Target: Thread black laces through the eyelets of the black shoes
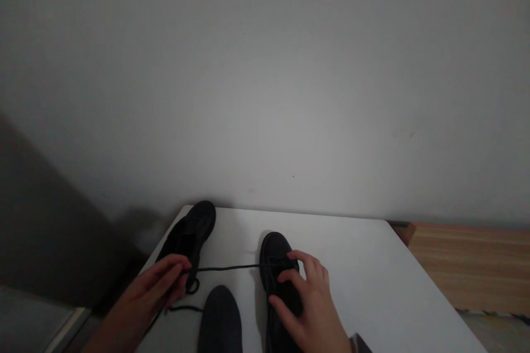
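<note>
My left hand point(159, 287) pinches a thin black shoelace point(227, 268) between thumb and fingers. The lace runs almost straight across to the black shoe point(275, 244) on the right, toe towards the wall. Over the lacing of that shoe, my right hand point(308, 298) lies with curved fingers, thumb near its left side, gripping its upper. Behind my left hand stands a second black shoe point(199, 223), partly covered. A loop of lace point(192, 285) hangs beside my left fingers. Between the shoes lies a dark, round-ended flat piece point(221, 317), perhaps an insole; its lower part is cut off.
The shoes rest on a white tabletop point(351, 248) whose far edge meets a pale wall point(290, 94). At the right is a wood-grain surface point(476, 265). A dark panel point(37, 209) stands at the left, with a light-edged board point(66, 331) below it.
</note>
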Available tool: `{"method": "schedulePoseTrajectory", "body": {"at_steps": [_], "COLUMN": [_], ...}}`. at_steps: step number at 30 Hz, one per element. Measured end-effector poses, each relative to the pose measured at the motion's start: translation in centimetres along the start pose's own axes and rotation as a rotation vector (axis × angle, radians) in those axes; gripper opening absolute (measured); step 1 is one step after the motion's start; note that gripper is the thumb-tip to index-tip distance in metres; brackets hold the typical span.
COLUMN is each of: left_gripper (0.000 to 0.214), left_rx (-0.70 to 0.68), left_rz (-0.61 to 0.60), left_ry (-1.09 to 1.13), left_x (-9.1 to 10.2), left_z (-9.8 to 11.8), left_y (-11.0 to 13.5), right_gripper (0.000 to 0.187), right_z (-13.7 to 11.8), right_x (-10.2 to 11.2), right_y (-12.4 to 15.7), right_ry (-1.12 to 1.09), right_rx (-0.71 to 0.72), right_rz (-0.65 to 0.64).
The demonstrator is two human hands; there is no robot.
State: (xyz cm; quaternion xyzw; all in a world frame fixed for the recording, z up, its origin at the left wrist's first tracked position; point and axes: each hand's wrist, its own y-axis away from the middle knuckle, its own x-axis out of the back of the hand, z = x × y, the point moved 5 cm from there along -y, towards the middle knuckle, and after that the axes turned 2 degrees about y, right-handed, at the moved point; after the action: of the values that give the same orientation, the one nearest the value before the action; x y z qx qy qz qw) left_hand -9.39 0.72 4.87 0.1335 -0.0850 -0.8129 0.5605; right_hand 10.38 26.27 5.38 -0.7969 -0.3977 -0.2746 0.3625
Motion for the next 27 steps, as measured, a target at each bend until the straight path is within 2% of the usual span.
{"method": "schedulePoseTrajectory", "body": {"at_steps": [2, 4, 6, 8, 10, 15, 19, 22, 25, 27], "left_gripper": [0.050, 0.050, 0.046, 0.043, 0.045, 0.053, 0.054, 0.045, 0.042, 0.044], "left_rx": [0.076, 0.086, 0.104, 0.129, 0.134, 0.083, -0.087, -0.172, -0.153, -0.141], "left_rz": [0.160, 0.186, 0.149, 0.114, 0.074, -0.030, -0.026, -0.114, -0.197, -0.222], "left_ry": [0.180, 0.281, 0.338, 0.394, 0.452, 0.488, 0.428, 0.341, 0.309, 0.298], "left_x": [3.3, 5.5, 6.5, 6.1, 4.3, -2.9, -7.7, -11.0, -13.2, -13.8], "left_z": [-0.9, -1.7, -2.4, -3.0, -3.3, -3.0, -2.9, -4.1, -6.1, -7.0], "left_y": [0.2, 0.1, 0.0, 0.1, 0.1, 0.0, -0.9, -1.2, -1.3, -1.2], "right_gripper": [0.018, 0.015, 0.008, 0.006, 0.006, 0.008, 0.010, 0.012, 0.013, 0.013], "right_z": [-0.9, -1.1, -1.0, -0.7, -0.3, 0.3, 0.6, 0.8, 1.2, 1.4], "right_x": [-0.6, -1.2, -1.6, -1.9, -2.2, -2.7, -3.0, -3.3, -3.5, -3.6], "right_y": [-0.9, -1.5, -1.6, -1.6, -1.4, -1.0, -0.8, -0.6, -0.6, -0.6], "right_ry": [0.056, 0.095, 0.101, 0.085, 0.067, 0.035, 0.035, 0.015, -0.003, -0.014], "right_rx": [-0.005, 0.002, 0.001, -0.021, -0.054, -0.133, -0.135, -0.126, -0.122, -0.114], "right_rz": [-0.038, -0.063, -0.078, -0.088, -0.102, -0.129, -0.064, -0.028, -0.017, -0.043]}}
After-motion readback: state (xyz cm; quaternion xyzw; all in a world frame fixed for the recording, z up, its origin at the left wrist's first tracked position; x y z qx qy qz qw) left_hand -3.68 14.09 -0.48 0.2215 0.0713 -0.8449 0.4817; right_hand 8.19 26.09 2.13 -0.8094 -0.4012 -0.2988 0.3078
